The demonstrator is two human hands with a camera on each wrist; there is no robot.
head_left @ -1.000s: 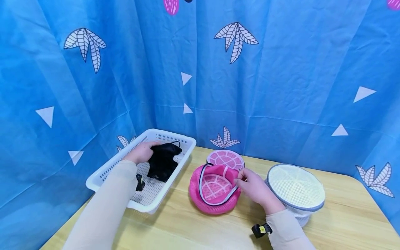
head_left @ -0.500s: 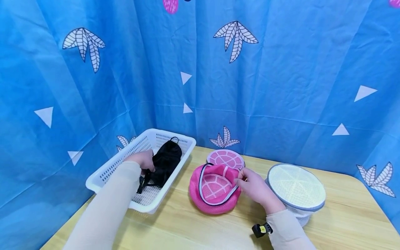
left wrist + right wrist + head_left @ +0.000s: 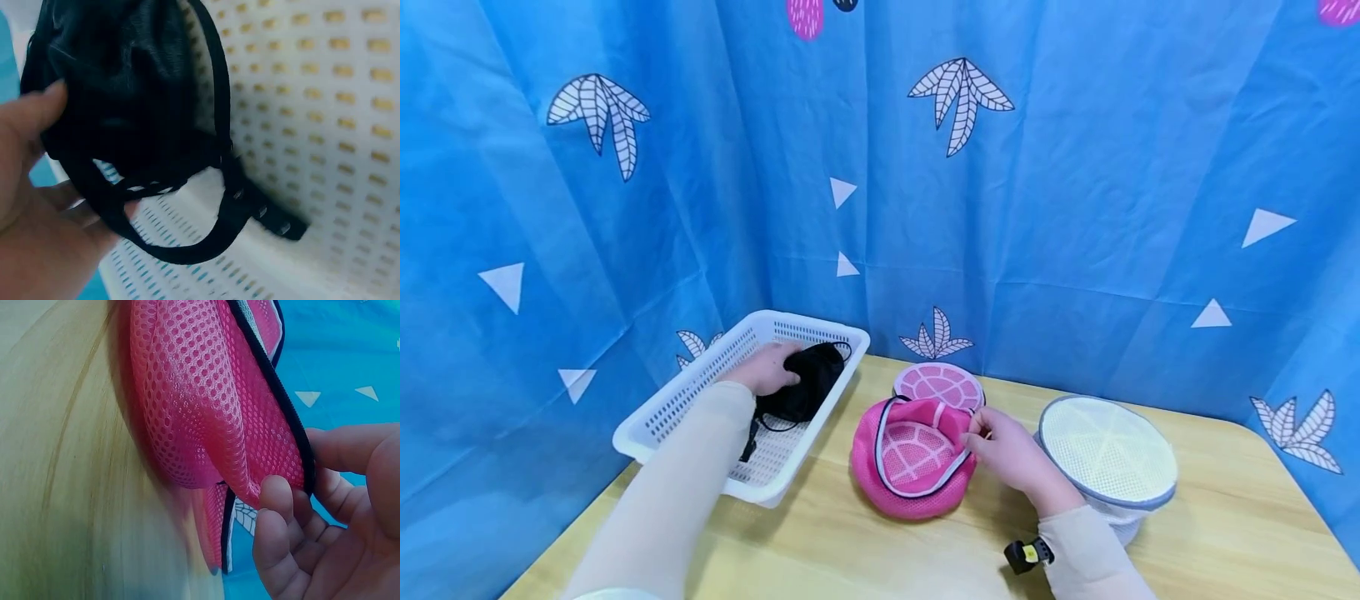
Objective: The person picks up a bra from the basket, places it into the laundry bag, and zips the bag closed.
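Observation:
A black bra [image 3: 811, 390] lies bunched in a white plastic basket [image 3: 778, 458] at the left of the table. My left hand [image 3: 769, 369] grips it, with the thumb on top of the cup in the left wrist view. There, a strap and a band end with metal eyes [image 3: 262, 211] hang loose over the perforated basket. Nearer the middle stands a round pink mesh laundry bag [image 3: 917, 454], its zipped lid [image 3: 938, 383] folded back. My right hand [image 3: 1003, 446] pinches the bag's zipper edge [image 3: 294, 428] between thumb and fingers.
To the right of my right hand stands a white mesh laundry bag [image 3: 1108, 450] with a grey rim, its top covered. A blue patterned curtain [image 3: 925, 208] hangs behind the wooden table [image 3: 820, 542].
My left hand has shifted about inside the basket, turning and bunching the bra, which now lies gathered near the far right end. The right hand stays on the pink bag's edge.

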